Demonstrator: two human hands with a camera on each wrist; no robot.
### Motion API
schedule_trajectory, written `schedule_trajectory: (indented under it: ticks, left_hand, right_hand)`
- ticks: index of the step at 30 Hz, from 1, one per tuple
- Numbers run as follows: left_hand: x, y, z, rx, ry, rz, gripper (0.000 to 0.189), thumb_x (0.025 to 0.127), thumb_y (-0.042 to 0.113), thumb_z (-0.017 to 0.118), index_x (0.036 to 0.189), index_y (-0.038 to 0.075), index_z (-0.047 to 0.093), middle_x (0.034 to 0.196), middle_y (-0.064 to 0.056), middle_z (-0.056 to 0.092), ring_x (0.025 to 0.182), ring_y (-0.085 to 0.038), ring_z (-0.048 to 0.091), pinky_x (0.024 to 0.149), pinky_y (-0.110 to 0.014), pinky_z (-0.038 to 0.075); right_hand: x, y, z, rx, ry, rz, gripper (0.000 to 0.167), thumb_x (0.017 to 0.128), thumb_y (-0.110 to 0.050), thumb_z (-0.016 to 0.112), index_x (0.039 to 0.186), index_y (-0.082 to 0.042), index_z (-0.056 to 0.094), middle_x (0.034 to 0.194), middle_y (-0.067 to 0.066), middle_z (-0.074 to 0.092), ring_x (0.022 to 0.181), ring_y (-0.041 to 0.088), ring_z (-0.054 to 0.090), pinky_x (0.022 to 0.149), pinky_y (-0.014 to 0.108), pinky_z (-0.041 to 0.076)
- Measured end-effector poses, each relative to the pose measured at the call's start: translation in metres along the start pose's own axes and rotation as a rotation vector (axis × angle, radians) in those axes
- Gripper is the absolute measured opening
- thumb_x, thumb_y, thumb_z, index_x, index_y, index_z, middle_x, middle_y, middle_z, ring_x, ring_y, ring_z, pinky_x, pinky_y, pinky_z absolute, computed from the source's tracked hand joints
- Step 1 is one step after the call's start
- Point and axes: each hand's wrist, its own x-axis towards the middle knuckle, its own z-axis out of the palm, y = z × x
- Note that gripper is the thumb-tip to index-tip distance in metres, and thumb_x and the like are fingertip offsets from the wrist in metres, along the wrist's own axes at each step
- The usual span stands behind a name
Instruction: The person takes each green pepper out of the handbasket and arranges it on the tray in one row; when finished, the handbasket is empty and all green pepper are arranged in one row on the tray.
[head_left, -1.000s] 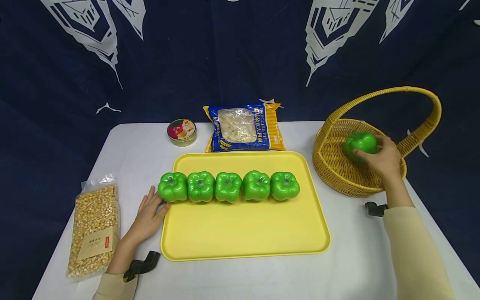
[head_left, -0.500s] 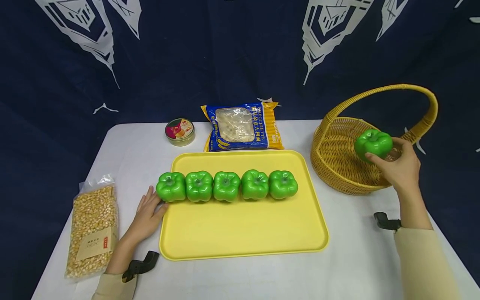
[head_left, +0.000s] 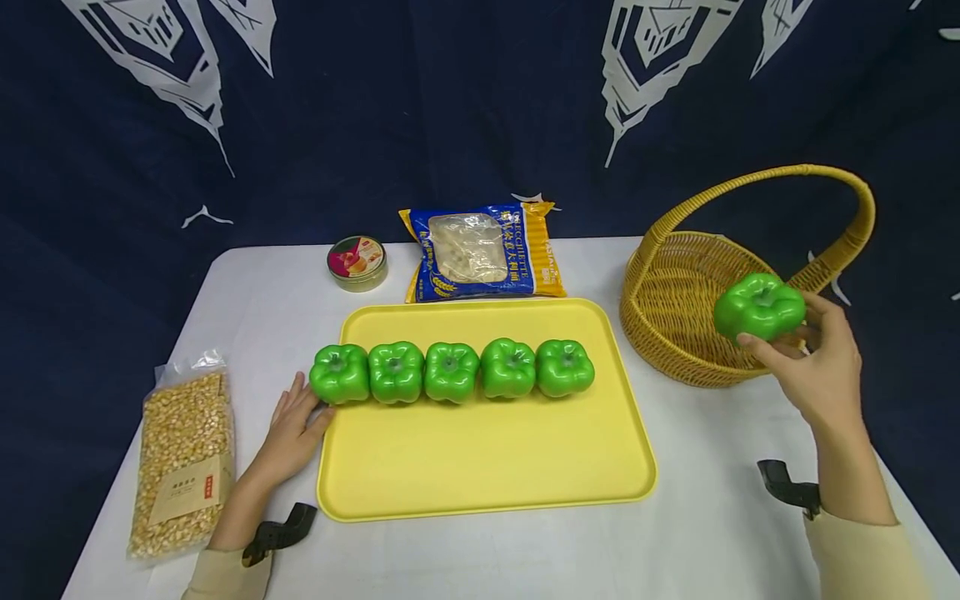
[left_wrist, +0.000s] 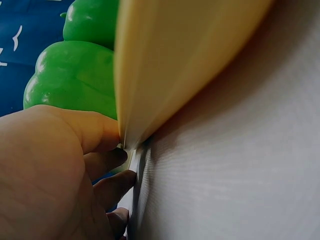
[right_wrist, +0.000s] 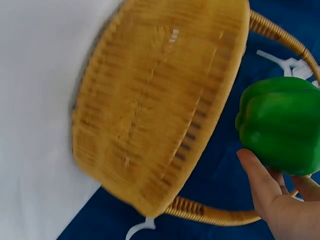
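My right hand (head_left: 825, 367) holds a green bell pepper (head_left: 760, 307) by its sides, raised over the near right rim of the wicker basket (head_left: 675, 360). In the right wrist view the bell pepper (right_wrist: 280, 125) sits above thumb and fingers, apart from the basket wall (right_wrist: 150, 110). My left hand (head_left: 288, 437) lies at the left edge of the yellow tray (head_left: 480, 467), fingers extended. Its thumb touches the tray's edge (left_wrist: 150, 90) in the left wrist view. Several green bell peppers (head_left: 450, 372) stand in a row across the tray, the leftmost pepper (head_left: 340, 374) beside my left fingertips.
Behind the tray lie a blue and yellow pasta bag (head_left: 480, 250) and a small round tin (head_left: 357, 263). A clear bag of corn kernels (head_left: 183, 458) lies left of my left forearm. The basket's tall handle (head_left: 787, 171) arches over its opening.
My right hand has lifted the bell pepper up out of the basket and drawn it right and toward me. The left hand and the row on the tray stay put.
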Motion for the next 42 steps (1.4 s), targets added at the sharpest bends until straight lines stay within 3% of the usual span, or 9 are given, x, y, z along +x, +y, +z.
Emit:
schedule_trajectory:
  ticks: [8,12,16,20,24,27,30,42]
  left_hand:
    - [0.0,-0.003,0.002,-0.012,0.007,0.001,0.054,0.103,0.018,0.045,0.149,-0.007,0.03,0.155,-0.031,0.024,0.15,-0.044,-0.002,0.118,-0.061,-0.006]
    - [0.001,-0.006,0.003,-0.018,0.004,-0.001,0.054,0.103,0.018,0.044,0.149,-0.007,0.031,0.156,-0.03,0.024,0.151,-0.043,-0.003,0.118,-0.061,-0.007]
    - [0.001,-0.007,0.004,-0.013,0.003,0.0,0.054,0.103,0.019,0.044,0.149,-0.006,0.03,0.156,-0.029,0.024,0.151,-0.043,-0.003,0.118,-0.061,-0.006]
    - [0.001,-0.007,0.004,-0.008,0.0,-0.007,0.054,0.104,0.02,0.044,0.149,-0.006,0.03,0.156,-0.031,0.023,0.151,-0.042,-0.003,0.119,-0.06,-0.007]
    - [0.002,-0.007,0.005,-0.006,-0.004,-0.009,0.054,0.104,0.02,0.044,0.149,-0.006,0.031,0.156,-0.032,0.022,0.151,-0.041,-0.004,0.119,-0.06,-0.007]
    - [0.002,-0.007,0.005,-0.008,-0.003,-0.007,0.054,0.103,0.02,0.044,0.149,-0.006,0.031,0.155,-0.033,0.022,0.151,-0.041,-0.004,0.119,-0.059,-0.007]
    - [0.002,-0.007,0.005,-0.008,-0.002,-0.006,0.054,0.103,0.019,0.044,0.149,-0.006,0.031,0.155,-0.033,0.023,0.151,-0.041,-0.004,0.119,-0.059,-0.007]
    - [0.003,-0.007,0.005,0.0,0.004,0.004,0.054,0.103,0.019,0.044,0.149,-0.006,0.031,0.155,-0.033,0.023,0.151,-0.042,-0.003,0.119,-0.06,-0.007]
  right_hand:
    - [-0.032,-0.019,0.029,0.1,-0.09,-0.172,0.083,0.072,0.004,0.082,0.142,-0.003,0.04,0.118,-0.022,0.042,0.097,-0.015,0.049,0.08,-0.001,0.044]
    - [-0.043,-0.028,0.048,0.153,-0.171,-0.193,0.083,0.071,0.006,0.082,0.141,0.003,0.037,0.123,-0.006,0.046,0.1,-0.016,0.047,0.082,0.001,0.045]
    - [-0.05,-0.033,0.066,0.176,-0.249,-0.177,0.081,0.074,0.002,0.082,0.14,0.006,0.035,0.13,0.016,0.046,0.103,-0.012,0.047,0.083,0.001,0.045]
    - [-0.055,-0.034,0.08,0.172,-0.303,-0.136,0.08,0.077,-0.004,0.082,0.138,0.008,0.033,0.132,0.025,0.047,0.115,0.016,0.055,0.085,0.004,0.047]
    - [-0.057,-0.032,0.089,0.126,-0.322,-0.103,0.082,0.078,-0.01,0.083,0.138,0.01,0.032,0.128,0.029,0.049,0.117,0.043,0.055,0.088,0.021,0.054]
    - [-0.058,-0.032,0.093,0.082,-0.33,-0.086,0.083,0.078,-0.014,0.083,0.139,0.012,0.032,0.125,0.031,0.048,0.115,0.046,0.055,0.088,0.035,0.053]
    - [-0.057,-0.032,0.095,0.067,-0.351,-0.072,0.086,0.079,-0.017,0.083,0.14,0.014,0.031,0.125,0.032,0.045,0.115,0.049,0.054,0.089,0.041,0.052]
    - [-0.054,-0.032,0.099,0.015,-0.457,0.016,0.091,0.079,-0.03,0.083,0.141,0.014,0.032,0.131,0.034,0.047,0.119,0.049,0.052,0.095,0.051,0.052]
